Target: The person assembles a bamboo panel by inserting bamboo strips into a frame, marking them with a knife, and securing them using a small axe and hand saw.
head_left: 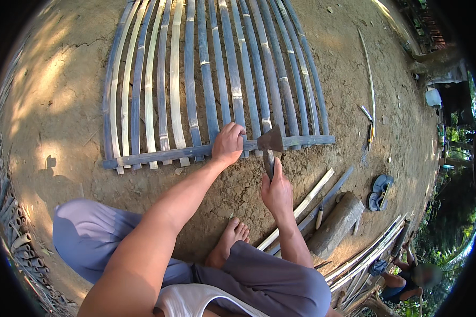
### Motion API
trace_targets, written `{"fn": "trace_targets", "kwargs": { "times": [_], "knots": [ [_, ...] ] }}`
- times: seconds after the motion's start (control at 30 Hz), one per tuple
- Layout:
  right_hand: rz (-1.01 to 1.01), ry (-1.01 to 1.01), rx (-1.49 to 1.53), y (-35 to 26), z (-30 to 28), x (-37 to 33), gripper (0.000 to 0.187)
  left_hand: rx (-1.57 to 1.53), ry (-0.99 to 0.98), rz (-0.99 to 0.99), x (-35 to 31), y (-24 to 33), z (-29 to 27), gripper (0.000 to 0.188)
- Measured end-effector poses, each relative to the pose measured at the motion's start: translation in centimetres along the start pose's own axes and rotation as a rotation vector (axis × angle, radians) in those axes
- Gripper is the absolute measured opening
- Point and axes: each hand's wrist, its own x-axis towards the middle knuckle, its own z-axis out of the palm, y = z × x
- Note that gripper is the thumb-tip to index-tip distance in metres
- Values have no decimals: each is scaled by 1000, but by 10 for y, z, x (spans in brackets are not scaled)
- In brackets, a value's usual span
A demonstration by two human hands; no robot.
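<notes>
A frame of long bamboo slats [204, 79] lies on the ground ahead, with a dark bamboo crosspiece [169, 155] across its near ends. My left hand [229, 143] rests at the middle of this crosspiece, fingers curled closed; whatever is between them is hidden. In my right hand [278, 193] is a hatchet, gripped by its short handle [269, 162]. Just right of my left hand, the dark flared hatchet head [271, 139] overlaps the crosspiece in view; I cannot tell whether it touches.
A log [335, 224], a long-bladed knife [330, 198] and pale bamboo strips [314, 191] lie at right, near sandals [380, 193]. A yellow-handled tool [371, 132] lies farther out. Bamboo poles [21, 240] are piled at left. Another person [404, 282] is at lower right.
</notes>
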Motion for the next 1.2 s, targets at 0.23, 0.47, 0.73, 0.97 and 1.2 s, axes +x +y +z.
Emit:
{"fn": "trace_targets", "kwargs": {
  "times": [0.23,0.47,0.73,0.97,1.2],
  "knots": [
    [-112,204,81,-26,-6,1,58,-28,69,78,-7,-6,-2,8],
    [-125,21,62,-11,-17,7,57,-3,41,20,-9,-6,2,6],
    [11,-57,-70,15,13,2,61,-3,25,22,-2,0,10,5],
    [-189,437,174,2,17,3,56,-12,75,20,-6,-1,2,4],
    [-114,206,97,1,26,7,60,-37,109,67,-4,-3,-2,3]
  ]
}}
